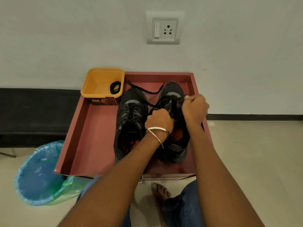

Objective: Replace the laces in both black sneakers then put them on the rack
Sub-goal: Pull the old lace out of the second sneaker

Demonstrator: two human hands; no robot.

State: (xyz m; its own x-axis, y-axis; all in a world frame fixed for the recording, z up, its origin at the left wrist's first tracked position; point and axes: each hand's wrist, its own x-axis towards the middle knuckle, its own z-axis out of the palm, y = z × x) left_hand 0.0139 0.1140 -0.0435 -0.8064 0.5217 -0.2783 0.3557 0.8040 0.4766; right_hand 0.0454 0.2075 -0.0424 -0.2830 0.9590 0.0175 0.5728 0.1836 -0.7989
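step in hand: the lace (147,91) of the right-hand black sneaker (176,123) is being worked through its eyelets, judged from both fists at the lacing.
left hand (158,119): curled tight over the lace at the middle of the lacing, centre of the frame; a bangle (158,133) is worn on the wrist.
right hand (195,106): closed in a fist, a lace end pinched at the sneaker's upper eyelets, right of centre.
loose end: a free length is seen trailing across the tray toward the upper centre.
other sneaker (131,122): laced, touching the first on its left, both in the red tray (88,136).
spare lace (115,87): coiled in the yellow tub (101,82), upper left of the tray.
doing it well: both ends should be drawn evenly, the sneaker held down, slack taken up row by row, no twist left.
rack: not seen in the frame.
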